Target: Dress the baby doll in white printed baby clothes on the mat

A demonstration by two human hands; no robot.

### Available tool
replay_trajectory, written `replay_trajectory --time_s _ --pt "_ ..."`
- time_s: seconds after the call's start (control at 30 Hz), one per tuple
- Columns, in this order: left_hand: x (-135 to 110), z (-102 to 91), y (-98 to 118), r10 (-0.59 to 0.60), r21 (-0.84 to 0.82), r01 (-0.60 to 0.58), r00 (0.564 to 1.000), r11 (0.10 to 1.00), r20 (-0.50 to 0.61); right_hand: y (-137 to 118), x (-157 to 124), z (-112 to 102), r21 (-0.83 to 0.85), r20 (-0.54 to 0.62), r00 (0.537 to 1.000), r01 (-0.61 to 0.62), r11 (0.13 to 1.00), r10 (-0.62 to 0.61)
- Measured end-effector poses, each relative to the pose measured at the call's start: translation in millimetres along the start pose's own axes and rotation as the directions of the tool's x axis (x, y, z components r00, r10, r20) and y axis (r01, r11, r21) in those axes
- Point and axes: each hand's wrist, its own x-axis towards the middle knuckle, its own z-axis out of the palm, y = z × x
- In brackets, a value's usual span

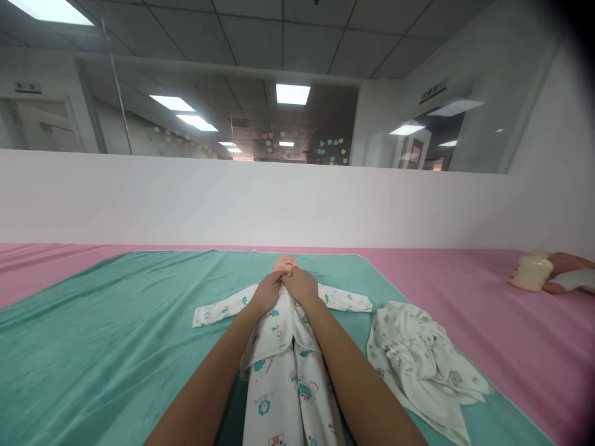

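Observation:
A baby doll point(285, 262) lies on its back on a teal sheet point(116, 328), dressed in a white printed suit point(283, 371) with sleeves spread to both sides. My left hand point(266, 292) and my right hand point(301, 287) meet at the doll's neck, fingers pinched together on the collar of the suit. Only the top of the doll's head shows beyond my hands.
A crumpled white printed cloth point(418, 356) lies on the teal sheet to the right of the doll. The pink bed cover point(465, 291) extends right, where a cream bottle point(532, 272) sits beside another person's hand point(564, 272). A white partition wall stands behind.

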Motion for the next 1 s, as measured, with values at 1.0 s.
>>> replay_trajectory --time_s 1.0 --pt "-49 -1.6 24 0.131 0.22 -0.133 0.991 0.966 0.023 34 -59 13 0.318 -0.291 0.952 0.191 0.928 -0.097"
